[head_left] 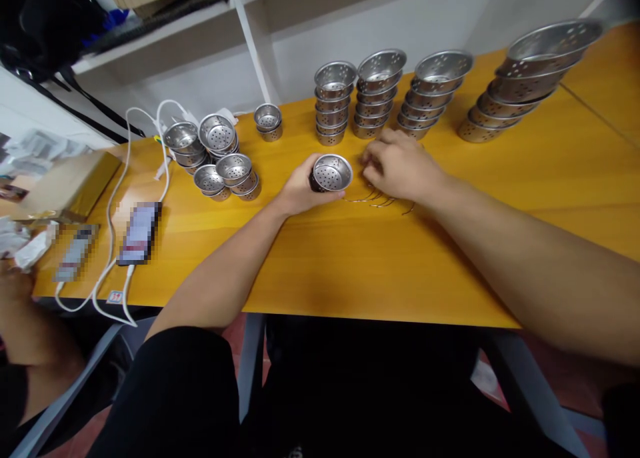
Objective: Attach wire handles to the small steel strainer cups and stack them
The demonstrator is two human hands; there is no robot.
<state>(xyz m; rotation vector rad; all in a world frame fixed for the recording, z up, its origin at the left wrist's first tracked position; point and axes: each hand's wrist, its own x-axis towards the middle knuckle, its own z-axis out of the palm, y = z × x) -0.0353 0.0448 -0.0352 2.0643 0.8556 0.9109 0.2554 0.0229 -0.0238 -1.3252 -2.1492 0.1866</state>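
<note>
My left hand (300, 191) is wrapped round a small metal cup with perforated walls and base (333, 173), its mouth tilted up towards me. To its right, my right hand (400, 163) is low over the table with curled fingers; whatever they pinch, if anything, is hidden. Several thin bent wire hooks (383, 202) lie on the table below that hand. Behind both hands rise nested stacks of similar perforated cups: one stack (332, 105), a second (375, 101), a third (427, 103), and a leaning stack of wider ones (515, 101) at far right.
Shorter cup stacks (235, 171) and a two-cup stack (269, 130) stand on the left of the wooden table (320, 265). A phone (140, 235), a second device (76, 253), white cables (111, 198) and a cardboard box (95, 185) lie farther left. Another person's arm (37, 331) shows at the left edge.
</note>
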